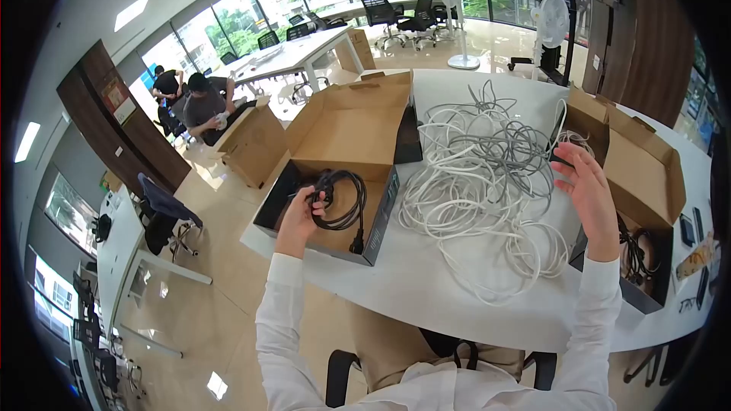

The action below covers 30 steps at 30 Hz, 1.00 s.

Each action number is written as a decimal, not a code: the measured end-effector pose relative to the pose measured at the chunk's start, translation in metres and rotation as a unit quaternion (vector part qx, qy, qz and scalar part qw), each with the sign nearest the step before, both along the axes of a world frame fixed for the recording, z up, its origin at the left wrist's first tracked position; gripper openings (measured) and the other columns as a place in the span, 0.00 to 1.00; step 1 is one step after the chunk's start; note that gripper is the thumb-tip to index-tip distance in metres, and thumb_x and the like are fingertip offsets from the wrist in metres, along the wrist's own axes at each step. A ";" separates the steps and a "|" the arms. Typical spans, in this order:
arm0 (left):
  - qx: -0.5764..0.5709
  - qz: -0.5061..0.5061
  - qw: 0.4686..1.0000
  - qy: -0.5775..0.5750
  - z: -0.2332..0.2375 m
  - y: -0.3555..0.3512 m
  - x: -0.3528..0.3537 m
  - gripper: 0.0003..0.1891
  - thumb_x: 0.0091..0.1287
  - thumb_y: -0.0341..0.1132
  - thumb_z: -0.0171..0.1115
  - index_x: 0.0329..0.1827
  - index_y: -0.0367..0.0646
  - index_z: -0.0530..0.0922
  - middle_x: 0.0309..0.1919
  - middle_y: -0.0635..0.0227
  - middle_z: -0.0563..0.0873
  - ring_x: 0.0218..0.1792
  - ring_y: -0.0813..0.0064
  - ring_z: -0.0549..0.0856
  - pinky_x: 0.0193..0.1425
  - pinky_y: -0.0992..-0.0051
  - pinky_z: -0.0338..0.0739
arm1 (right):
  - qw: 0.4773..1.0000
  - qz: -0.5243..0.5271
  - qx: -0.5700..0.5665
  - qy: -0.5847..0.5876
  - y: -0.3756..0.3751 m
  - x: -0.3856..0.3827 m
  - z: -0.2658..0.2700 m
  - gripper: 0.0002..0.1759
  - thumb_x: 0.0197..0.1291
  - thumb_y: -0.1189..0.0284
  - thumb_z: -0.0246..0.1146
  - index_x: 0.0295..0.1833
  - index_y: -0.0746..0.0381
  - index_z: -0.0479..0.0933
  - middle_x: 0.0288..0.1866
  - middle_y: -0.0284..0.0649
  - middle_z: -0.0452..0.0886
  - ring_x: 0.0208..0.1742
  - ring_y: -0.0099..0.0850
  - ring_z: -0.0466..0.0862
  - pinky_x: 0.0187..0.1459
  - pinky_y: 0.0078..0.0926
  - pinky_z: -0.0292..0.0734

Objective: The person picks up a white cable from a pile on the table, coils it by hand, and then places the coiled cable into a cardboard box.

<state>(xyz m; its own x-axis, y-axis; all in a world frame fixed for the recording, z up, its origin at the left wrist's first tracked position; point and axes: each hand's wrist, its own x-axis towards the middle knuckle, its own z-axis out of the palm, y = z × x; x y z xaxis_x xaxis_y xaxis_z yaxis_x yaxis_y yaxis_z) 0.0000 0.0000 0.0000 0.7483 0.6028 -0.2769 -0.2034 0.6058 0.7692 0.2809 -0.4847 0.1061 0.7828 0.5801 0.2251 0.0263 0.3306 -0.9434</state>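
Note:
My left hand (298, 221) is closed around a coiled black power cord (352, 221), at the open cardboard box (371, 240) on the left. The cord's plug end hangs near the box's front corner. My right hand (588, 199) is raised with its fingers apart and nothing visible in them. It is beside a large tangle of white and grey cables (487, 175) spread over the middle of the white table (426, 289). To the right of that hand, a second open box (643, 171) contains black cables (634, 251).
At the table's right end lie phones (687, 230) and glasses (689, 304). A brown carton (255, 144) stands on the floor to the left, with a person (205, 106) bent beside it. White fans (550, 21) and office chairs (419, 15) stand farther back.

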 end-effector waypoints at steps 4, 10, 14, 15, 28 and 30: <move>0.003 0.004 0.996 0.089 -0.032 0.010 0.028 0.11 0.66 0.38 0.63 0.40 0.40 0.77 0.30 0.64 0.82 0.27 0.74 0.79 0.30 0.76 0.77 | 1.000 0.015 -0.021 -0.009 -0.006 0.001 0.003 0.16 0.73 0.64 0.51 0.60 0.59 0.74 0.57 0.32 0.77 0.54 0.23 0.77 0.53 0.25 0.71; 0.077 -0.054 0.969 0.227 -0.016 -0.022 0.035 0.16 0.68 0.46 0.63 0.43 0.40 0.78 0.33 0.66 0.82 0.34 0.71 0.82 0.43 0.72 0.82 | 0.997 -0.008 -0.064 -0.053 -0.009 0.007 0.005 0.15 0.72 0.66 0.53 0.59 0.58 0.75 0.55 0.30 0.78 0.52 0.21 0.78 0.52 0.23 0.71; 0.210 -0.061 0.921 0.323 0.018 -0.035 0.005 0.20 0.68 0.51 0.62 0.49 0.42 0.78 0.44 0.66 0.82 0.46 0.71 0.81 0.55 0.71 0.76 | 0.993 -0.040 -0.079 -0.076 -0.008 0.013 0.000 0.15 0.71 0.67 0.54 0.58 0.59 0.75 0.55 0.29 0.79 0.52 0.20 0.78 0.52 0.21 0.70; 0.270 -0.043 0.890 0.366 0.025 -0.035 -0.003 0.21 0.68 0.52 0.62 0.51 0.42 0.78 0.48 0.66 0.82 0.50 0.72 0.80 0.58 0.70 0.74 | 0.992 -0.048 -0.080 -0.082 -0.007 0.013 -0.001 0.14 0.71 0.67 0.54 0.58 0.59 0.76 0.54 0.29 0.79 0.51 0.20 0.78 0.52 0.21 0.70; 0.790 -0.019 0.505 0.349 0.007 -0.089 -0.106 0.13 0.52 0.39 0.73 0.31 0.42 0.79 0.30 0.65 0.80 0.39 0.60 0.76 0.50 0.63 0.68 | 0.975 0.025 -0.115 -0.190 0.010 0.002 -0.017 0.13 0.68 0.77 0.58 0.56 0.67 0.74 0.45 0.34 0.79 0.46 0.21 0.77 0.52 0.20 0.72; 0.793 0.019 0.500 0.347 0.005 -0.095 -0.109 0.13 0.52 0.39 0.73 0.28 0.42 0.78 0.28 0.65 0.79 0.37 0.60 0.76 0.48 0.63 0.67 | 0.969 0.024 -0.129 -0.211 0.010 0.002 -0.020 0.13 0.67 0.78 0.58 0.56 0.67 0.74 0.44 0.34 0.79 0.45 0.21 0.77 0.51 0.20 0.73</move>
<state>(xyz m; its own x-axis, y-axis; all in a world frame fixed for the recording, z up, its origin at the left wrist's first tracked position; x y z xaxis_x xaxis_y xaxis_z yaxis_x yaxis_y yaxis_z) -0.1087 -0.0947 0.0046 0.7837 0.4858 0.3870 0.4577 -0.8729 0.1688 0.2825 -0.4748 0.0864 0.6241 0.6924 0.3619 0.4175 0.0960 -0.9036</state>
